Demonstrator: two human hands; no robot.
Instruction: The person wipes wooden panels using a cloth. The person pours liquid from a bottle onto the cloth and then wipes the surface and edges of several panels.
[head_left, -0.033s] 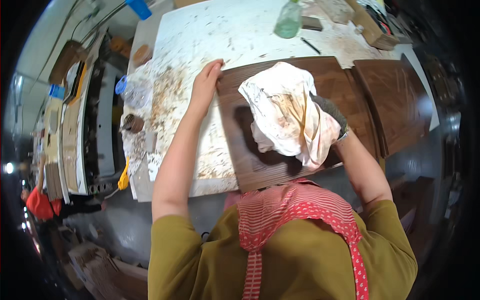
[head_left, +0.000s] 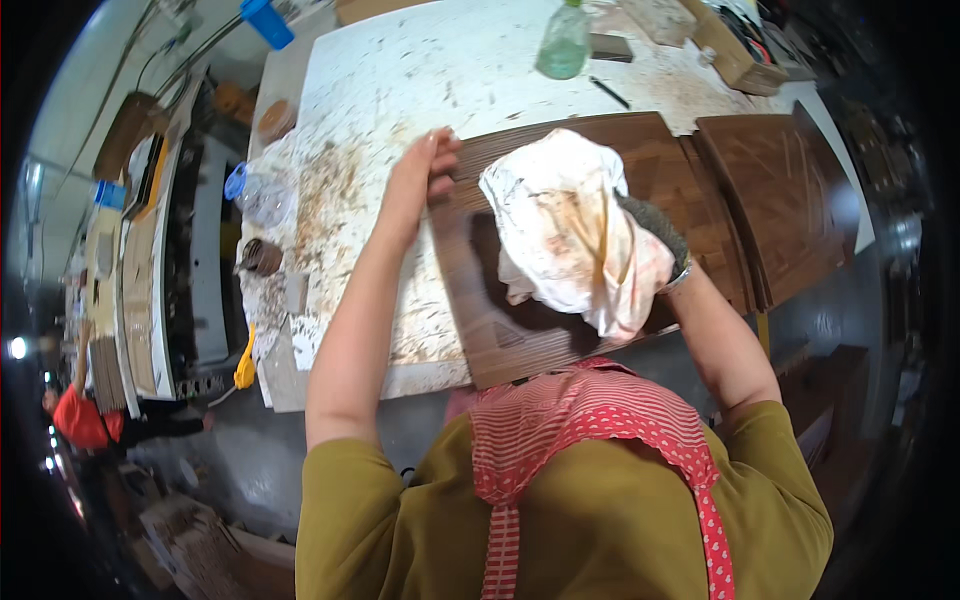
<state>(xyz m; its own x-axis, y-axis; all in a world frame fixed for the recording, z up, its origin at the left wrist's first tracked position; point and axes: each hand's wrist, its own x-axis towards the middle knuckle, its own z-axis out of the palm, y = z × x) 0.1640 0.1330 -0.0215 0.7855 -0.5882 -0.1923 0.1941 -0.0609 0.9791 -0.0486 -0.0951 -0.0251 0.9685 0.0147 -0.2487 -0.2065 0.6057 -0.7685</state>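
Observation:
A dark brown wooden panel [head_left: 652,155] with fine grain lies on the worktable in front of me. My right hand [head_left: 658,226], in a dark glove, grips a large bunched white cloth [head_left: 560,215] with brown stains. The cloth hangs over the panel and throws a dark shadow on it; my gloved fingers are mostly hidden behind its folds. At the panel's upper left edge is my left hand [head_left: 416,185], bare, its fingers loosely bent and apart. Whether those fingertips touch the panel, I cannot tell.
A second brown panel [head_left: 785,200] lies on the right. Across the stained white tabletop [head_left: 400,75] stand a greenish bottle [head_left: 563,45], a clear jug [head_left: 265,197], a brown jar [head_left: 263,257] and a cardboard box [head_left: 735,55]. A person in red [head_left: 82,415] is far left.
My left hand has loosened from the panel's left edge, its fingers now spread over the corner. The cloth and right hand have barely moved. The view has shifted slightly.

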